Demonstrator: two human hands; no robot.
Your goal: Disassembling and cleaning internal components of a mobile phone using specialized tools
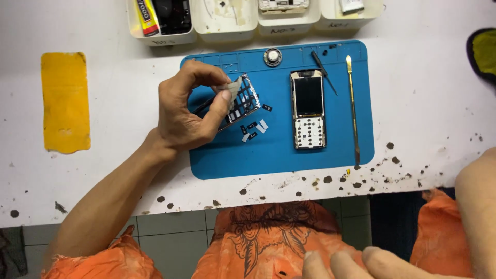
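Nearest the camera, the right hand [356, 263] rests low at the frame's bottom edge against orange cloth; only its fingertips show, lying side by side and gripping nothing visible.

Farther out, the left hand [186, 111] sits over the left part of the blue work mat [279, 155]. Thumb and fingers are pinched on a phone keypad frame [243, 101], held tilted just above the mat. Small loose keys [254, 129] lie on the mat just beside the frame.

To the right lies an opened phone body [309, 109], flat, screen up. Beyond it, a thin metal pry tool [353, 111] lies lengthwise near the mat's right edge.

At the far table edge stand white parts bins [227, 23].
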